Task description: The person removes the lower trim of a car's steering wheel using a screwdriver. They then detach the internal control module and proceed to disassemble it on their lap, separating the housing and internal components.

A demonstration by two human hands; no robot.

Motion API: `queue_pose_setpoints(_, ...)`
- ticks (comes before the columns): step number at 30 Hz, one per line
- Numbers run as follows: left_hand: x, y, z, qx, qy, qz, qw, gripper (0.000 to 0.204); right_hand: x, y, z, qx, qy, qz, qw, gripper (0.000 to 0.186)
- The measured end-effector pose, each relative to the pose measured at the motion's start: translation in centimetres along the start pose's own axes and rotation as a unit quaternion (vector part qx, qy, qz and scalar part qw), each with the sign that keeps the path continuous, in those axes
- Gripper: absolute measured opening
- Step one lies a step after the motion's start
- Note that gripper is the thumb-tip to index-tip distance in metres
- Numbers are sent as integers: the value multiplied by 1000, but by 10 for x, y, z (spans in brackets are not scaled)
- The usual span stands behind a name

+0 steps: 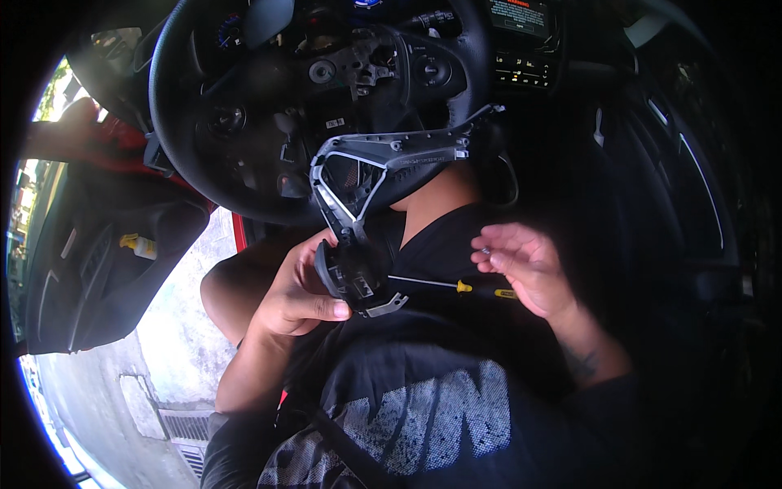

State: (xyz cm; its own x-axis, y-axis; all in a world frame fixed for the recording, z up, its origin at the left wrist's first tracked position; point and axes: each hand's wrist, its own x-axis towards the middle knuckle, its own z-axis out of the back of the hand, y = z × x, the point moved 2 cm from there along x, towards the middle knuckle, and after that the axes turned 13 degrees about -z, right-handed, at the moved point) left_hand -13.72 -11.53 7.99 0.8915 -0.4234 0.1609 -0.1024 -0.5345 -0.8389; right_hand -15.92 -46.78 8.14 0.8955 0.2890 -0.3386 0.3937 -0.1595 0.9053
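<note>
My left hand (297, 297) is closed around the lower end of a black and silver plastic steering-wheel trim piece (332, 198), which I hold above my lap. Its long arm reaches up and to the right in front of the steering wheel (165, 122). To the right, my right hand (525, 265) is raised with curled fingers. A small shiny metal piece (486, 251), too small to identify surely, sits between thumb and fingers. Between the hands, a screwdriver (463, 286) with a thin shaft and yellow-and-black handle lies on my lap, its tip end behind the trim piece.
The wheel's hub (358, 69) is exposed, with brackets showing. At the left the car door (81, 269) stands open, with a yellow-and-white bottle (138, 245) in it. A lit screen (521, 18) and control panel (521, 72) are at the upper right.
</note>
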Motion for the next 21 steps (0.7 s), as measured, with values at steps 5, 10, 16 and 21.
queue_pose_setpoints(5,-12,-5,11,-16,-37,-6,999,87,-16,9,16,-159,-91,32,983,24)
queue_pose_setpoints(10,-16,-18,19,6,-41,-25,999,93,-43,-38,-5,-601,-53,247,759,28)
queue_pose_setpoints(16,-15,-18,17,-2,-27,-60,998,99,-36,-84,0,-615,-18,293,732,38)
queue_pose_setpoints(21,-13,-11,8,-22,-16,-19,999,90,-30,-67,3,-596,-15,343,726,39)
